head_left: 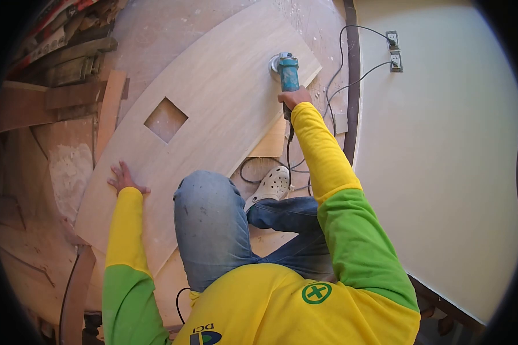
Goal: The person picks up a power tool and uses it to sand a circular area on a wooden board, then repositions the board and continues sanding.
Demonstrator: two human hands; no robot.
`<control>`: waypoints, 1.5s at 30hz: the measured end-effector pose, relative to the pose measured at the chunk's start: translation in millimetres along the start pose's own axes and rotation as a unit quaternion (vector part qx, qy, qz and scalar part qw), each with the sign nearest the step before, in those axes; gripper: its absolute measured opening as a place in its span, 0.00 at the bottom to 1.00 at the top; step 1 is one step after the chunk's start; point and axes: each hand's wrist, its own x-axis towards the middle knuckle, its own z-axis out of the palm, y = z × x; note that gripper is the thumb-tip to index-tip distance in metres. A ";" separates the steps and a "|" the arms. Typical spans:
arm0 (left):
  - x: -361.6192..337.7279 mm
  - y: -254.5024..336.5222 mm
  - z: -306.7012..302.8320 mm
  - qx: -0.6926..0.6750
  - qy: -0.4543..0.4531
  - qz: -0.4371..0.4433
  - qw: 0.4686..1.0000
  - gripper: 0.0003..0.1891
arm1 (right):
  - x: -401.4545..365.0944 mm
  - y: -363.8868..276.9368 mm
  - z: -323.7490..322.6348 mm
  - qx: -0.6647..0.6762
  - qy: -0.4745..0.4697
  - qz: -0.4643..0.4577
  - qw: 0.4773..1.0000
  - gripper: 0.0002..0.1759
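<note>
A long pale board (213, 86) with a square cutout (166, 119) lies at a slant across the floor. My left hand (124, 178) rests on its lower left part, fingers spread. At the upper right, my right hand (294, 98) is wrapped round the body of a teal angle grinder (289, 75). The grinder's round head (275, 64) is over the board near its far right end; whether it touches the surface I cannot tell. A dark cord runs down from the grinder's rear end.
Wood scraps (77, 63) are piled at the upper left. Two wall outlets (395, 61) with plugged-in cords are at the upper right, on a pale wall (443, 161). Cord loops lie near my white clog (275, 183). A small wood piece (269, 142) shows beside the board.
</note>
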 end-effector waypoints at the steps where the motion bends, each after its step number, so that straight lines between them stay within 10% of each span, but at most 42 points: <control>1: -2.3 1.4 -2.6 -0.003 -0.005 -0.008 1.000 0.80 | 0.8 -0.6 1.0 0.000 0.000 0.000 1.000 0.36; 45: -2.9 1.5 -2.0 -0.012 0.002 -0.005 1.000 0.78 | -12.4 -8.6 1.1 -0.092 0.018 -0.017 0.995 0.37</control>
